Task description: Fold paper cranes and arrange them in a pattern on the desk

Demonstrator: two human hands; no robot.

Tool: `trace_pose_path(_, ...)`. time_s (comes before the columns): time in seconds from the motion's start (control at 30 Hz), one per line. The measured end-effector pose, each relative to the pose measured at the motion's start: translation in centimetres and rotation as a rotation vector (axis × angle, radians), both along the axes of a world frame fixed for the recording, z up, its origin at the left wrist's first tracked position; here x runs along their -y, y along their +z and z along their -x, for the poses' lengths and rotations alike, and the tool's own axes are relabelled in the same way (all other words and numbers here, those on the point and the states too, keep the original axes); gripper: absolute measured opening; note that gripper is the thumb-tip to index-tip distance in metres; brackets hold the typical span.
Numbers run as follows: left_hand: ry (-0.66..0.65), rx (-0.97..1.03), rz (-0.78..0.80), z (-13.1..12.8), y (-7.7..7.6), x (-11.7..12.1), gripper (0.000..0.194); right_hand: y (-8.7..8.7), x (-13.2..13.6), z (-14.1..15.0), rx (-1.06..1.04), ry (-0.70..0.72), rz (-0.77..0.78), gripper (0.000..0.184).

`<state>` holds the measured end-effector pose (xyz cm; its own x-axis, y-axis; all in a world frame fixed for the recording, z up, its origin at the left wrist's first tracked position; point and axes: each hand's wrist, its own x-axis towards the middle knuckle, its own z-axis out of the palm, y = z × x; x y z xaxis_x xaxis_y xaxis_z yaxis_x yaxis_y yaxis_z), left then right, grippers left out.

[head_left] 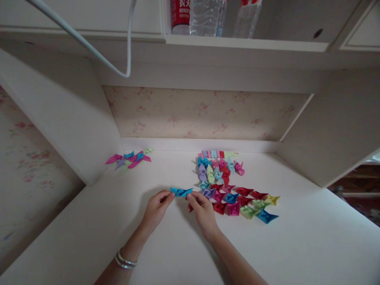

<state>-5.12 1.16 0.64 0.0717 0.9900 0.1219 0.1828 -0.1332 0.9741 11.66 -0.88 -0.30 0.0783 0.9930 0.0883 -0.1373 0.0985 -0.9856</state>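
Observation:
A blue folded paper boat (181,192) is stretched between my two hands above the white desk (178,245). My left hand (158,204) pinches its left tip between thumb and fingers. At its right end, my right hand (202,209) has a similar pinch. Just right of my right hand sit rows of colored paper boats (245,201) in red, pink, green, yellow and blue. Behind them are folded paper pieces (218,172) in several colors, their exact shapes hard to make out.
A small heap of folded paper (130,158) lies at the back left. Along the back, a row of flat paper strips (216,154) lies near the wall. Overhead, a shelf (246,42) holds plastic bottles (204,18). A white cable (89,43) hangs at upper left.

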Motion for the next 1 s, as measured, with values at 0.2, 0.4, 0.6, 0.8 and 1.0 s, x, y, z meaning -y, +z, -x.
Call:
trace_pose_path(0.2, -0.047, 0.041, 0.017, -0.06, 0.19, 0.16, 0.028, 0.06, 0.16, 0.02, 0.030, -0.035, 0.023, 0.033)
trace_pose_path(0.4, -0.068, 0.065, 0.031, -0.21, 0.14, 0.16, 0.028, 0.02, 0.21, 0.32, -0.018, -0.033, 0.032, 0.035)
trace_pose_path(0.6, -0.069, 0.133, 0.053, -0.09, -0.04, 0.23, 0.030, 0.32, 0.27, 0.66, -0.041, -0.043, 0.023, 0.034)
trace_pose_path(0.8, -0.048, 0.120, 0.041, -0.19, -0.20, 0.05, 0.026, 0.43, 0.42, 0.72, -0.051, -0.048, 0.047, 0.037)
trace_pose_path(1.0, -0.069, 0.100, 0.015, -0.20, -0.04, 0.08, 0.023, 0.60, 0.44, 0.75, -0.056, -0.065, 0.060, 0.038)
